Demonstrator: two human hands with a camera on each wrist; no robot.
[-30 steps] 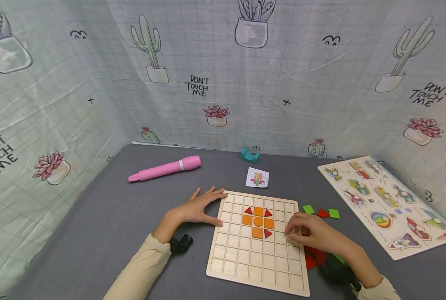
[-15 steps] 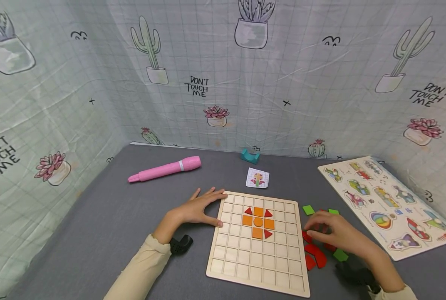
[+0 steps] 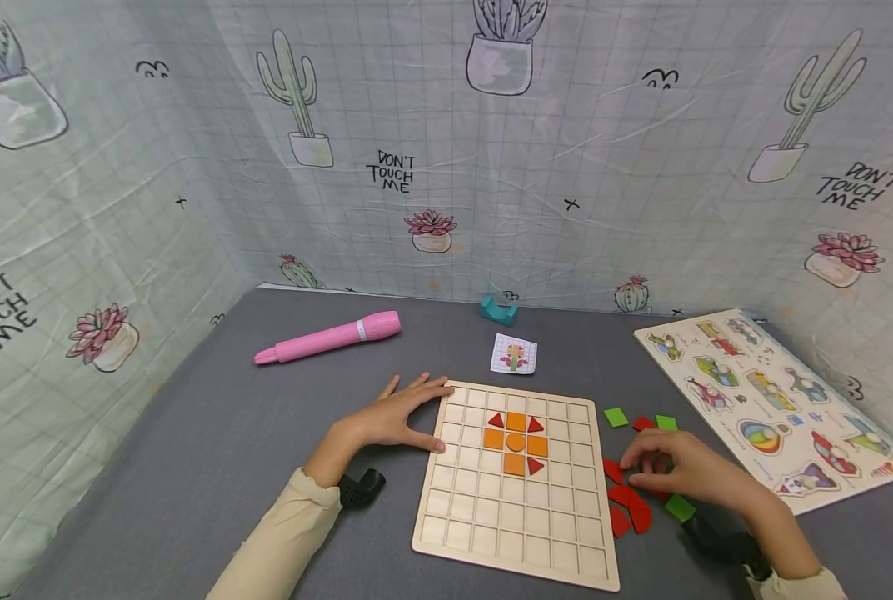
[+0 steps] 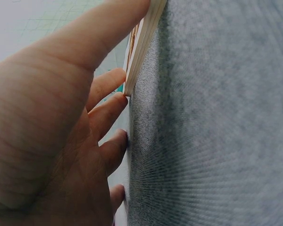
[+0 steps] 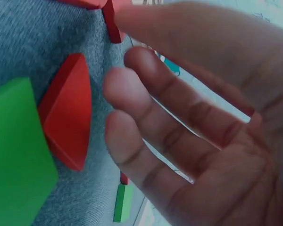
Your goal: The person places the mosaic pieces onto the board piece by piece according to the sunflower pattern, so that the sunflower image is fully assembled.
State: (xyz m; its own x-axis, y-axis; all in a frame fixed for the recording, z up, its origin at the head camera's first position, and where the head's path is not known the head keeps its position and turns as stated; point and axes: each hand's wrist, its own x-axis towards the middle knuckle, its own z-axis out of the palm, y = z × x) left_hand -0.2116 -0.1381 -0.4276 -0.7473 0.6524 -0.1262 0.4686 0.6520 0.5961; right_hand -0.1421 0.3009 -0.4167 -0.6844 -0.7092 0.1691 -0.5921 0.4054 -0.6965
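My left hand [image 3: 394, 419] lies spread at the upper left edge of the wooden grid board [image 3: 491, 521], thumb and a fingertip touching it. The left wrist view shows the thumb on the board's edge. Orange squares [image 3: 516, 422] surround an orange circle [image 3: 516, 442] on the board, with three red triangles [image 3: 535, 466] at the corners. To the right of the board, my right hand [image 3: 679, 467] hovers over loose pieces, fingers loosely bent. Nothing shows between its fingers in the right wrist view, where a red piece [image 5: 73, 113] and a green square [image 5: 19, 155] lie beside it.
Curved red pieces [image 3: 640, 511] and green squares [image 3: 616, 417] lie right of the board. A small pattern card [image 3: 514, 354] and a teal bracket-shaped piece [image 3: 499, 312] are behind it. A pink pen-like stick [image 3: 330, 339] lies left; a picture puzzle board [image 3: 716, 433] stands right.
My right hand has moved right, from the board's right edge to over the loose pieces, uncovering some red ones. The left hand and the pieces on the board have stayed put.
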